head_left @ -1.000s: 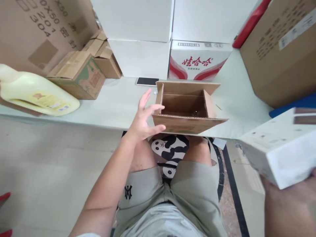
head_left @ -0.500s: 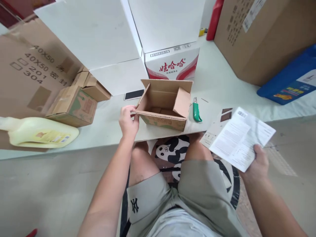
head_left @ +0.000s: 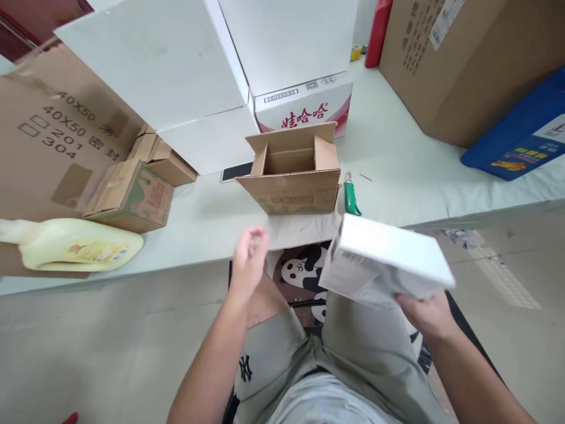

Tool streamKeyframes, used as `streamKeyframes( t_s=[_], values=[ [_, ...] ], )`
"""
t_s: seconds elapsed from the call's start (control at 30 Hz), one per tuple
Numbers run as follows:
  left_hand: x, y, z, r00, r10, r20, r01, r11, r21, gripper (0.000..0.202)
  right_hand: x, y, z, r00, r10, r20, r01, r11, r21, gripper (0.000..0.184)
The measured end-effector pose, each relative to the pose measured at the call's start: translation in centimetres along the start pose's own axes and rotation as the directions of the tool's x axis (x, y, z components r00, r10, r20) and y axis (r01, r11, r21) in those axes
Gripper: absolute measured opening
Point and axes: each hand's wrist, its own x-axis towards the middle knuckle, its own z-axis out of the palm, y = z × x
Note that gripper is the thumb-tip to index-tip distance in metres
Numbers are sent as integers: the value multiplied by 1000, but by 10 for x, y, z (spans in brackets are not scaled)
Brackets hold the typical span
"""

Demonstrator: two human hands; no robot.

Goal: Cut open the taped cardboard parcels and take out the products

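The flat white rectangular cardboard box (head_left: pixel 388 259) is being held in the air over the person's lap, just short of the near edge of the pale counter (head_left: pixel 212 218), tilted with its broad top face up and one short end facing the camera. The right hand (head_left: pixel 426 315) is gripping it from underneath at the near right corner; the fingers are clenching on its lower edge, mostly hidden by the box. Judging by how one hand is carrying it by a corner, it is probably light; the walls are looking stiff and smooth, so it could be slipping or twisting in a corner hold. A steadier hold would be across the two long sides.

The left hand (head_left: pixel 248 256) is hovering empty over the left knee, fingers loosely curled, touching nothing.

Beyond it on the counter, an open brown corrugated carton (head_left: pixel 293 185) is standing with flaps up and nothing visible inside. A green-handled utility knife (head_left: pixel 351 197) is lying just beside its right wall. Behind, a dark phone (head_left: pixel 236 172) is lying flat and large white cartons (head_left: pixel 176 76) are standing stacked. Well to the left, a pale yellow plastic jug (head_left: pixel 75 250) is lying on its side.
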Motion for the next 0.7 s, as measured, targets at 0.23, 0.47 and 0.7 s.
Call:
streamKeyframes(
  t_s=[0.23,0.47,0.7],
  values=[
    [-74,-1,6,703,-149,695,666,481,-571,76,7,-38,50,616,-508,602,753,604,-261,54],
    [-89,8,-7,929,-23,369,297,641,-708,79,-2,-55,66,878,-161,450,181,984,-1,63],
    [-15,92,-18,901,425,82,-407,897,-172,71,57,-148,109,951,-269,152,274,962,-12,73]
  ],
)
